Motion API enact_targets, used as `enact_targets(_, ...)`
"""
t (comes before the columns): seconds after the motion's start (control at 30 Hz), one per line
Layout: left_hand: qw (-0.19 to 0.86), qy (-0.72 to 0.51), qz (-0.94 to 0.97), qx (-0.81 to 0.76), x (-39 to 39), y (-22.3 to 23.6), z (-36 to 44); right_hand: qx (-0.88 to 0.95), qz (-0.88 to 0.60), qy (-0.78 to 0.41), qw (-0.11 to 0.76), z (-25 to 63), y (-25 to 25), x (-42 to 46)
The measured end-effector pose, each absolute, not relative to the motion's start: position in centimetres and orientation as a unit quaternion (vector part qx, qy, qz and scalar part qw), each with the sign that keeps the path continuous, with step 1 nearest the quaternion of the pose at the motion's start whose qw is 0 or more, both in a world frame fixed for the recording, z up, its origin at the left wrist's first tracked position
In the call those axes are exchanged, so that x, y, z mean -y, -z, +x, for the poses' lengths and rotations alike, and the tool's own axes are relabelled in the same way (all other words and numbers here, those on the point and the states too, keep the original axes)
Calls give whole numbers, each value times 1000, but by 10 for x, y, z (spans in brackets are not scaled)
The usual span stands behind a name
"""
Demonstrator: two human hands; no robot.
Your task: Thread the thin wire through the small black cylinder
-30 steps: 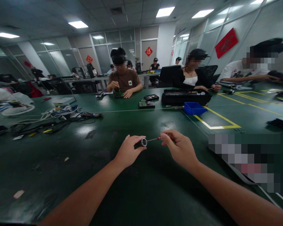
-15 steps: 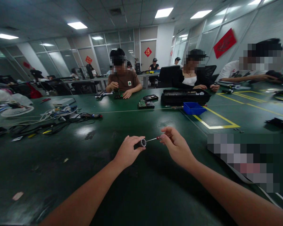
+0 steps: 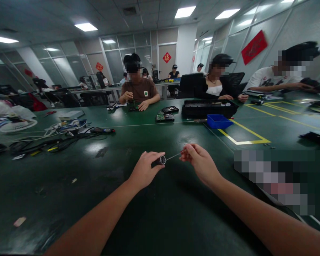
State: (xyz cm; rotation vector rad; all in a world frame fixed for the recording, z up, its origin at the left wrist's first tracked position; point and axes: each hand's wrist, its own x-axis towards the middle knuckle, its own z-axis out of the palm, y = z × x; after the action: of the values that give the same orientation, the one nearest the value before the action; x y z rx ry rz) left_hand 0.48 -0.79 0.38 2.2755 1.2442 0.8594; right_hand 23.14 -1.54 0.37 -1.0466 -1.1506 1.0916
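Note:
My left hand (image 3: 146, 169) is closed around a short black cylinder (image 3: 161, 160) with a pale ring at its round end, which faces right and toward me. In my right hand (image 3: 200, 161) a thin screwdriver (image 3: 173, 156) is pinched by its reddish handle, most of which my fingers hide. Its metal shaft slants down to the left, and the tip meets the ringed end of the cylinder. Whether the tip sits inside or only at the rim, I cannot tell. Both hands are held above the green table (image 3: 154, 220).
A blue bin (image 3: 219, 121) and a long black tray (image 3: 209, 110) stand beyond my right hand, beside hard drives (image 3: 165, 115). Tangled cables (image 3: 56, 137) lie at left. A co-worker (image 3: 138, 89) sits opposite, with others to the right. Yellow tape (image 3: 252, 143) marks the table.
My right hand has turned, its fingers now curled differently around the screwdriver handle, covering more of it. My left hand and the cylinder have stayed nearly in place.

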Motion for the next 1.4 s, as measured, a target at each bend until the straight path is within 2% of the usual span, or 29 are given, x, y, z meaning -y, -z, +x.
enact_targets(0.2, 191, -309, 813, -455, 7, -2, 4, 619, -491, -326, 519, 227, -15, 31)
enact_targets(0.3, 190, -311, 811, -458, 7, -2, 4, 635, -487, -287, 528, 224, -20, 38)
enact_targets(0.53, 198, -304, 807, -465, 7, -5, 4, 590, -468, -379, 538, 230, -13, 27)
enact_targets(0.87, 203, -306, 804, -467, 9, -6, 5, 587, -460, -370, 554, 229, -15, 28)
enact_targets(1.4, 203, -307, 800, -473, 10, -6, 5, 597, -470, -372, 534, 229, -15, 29)
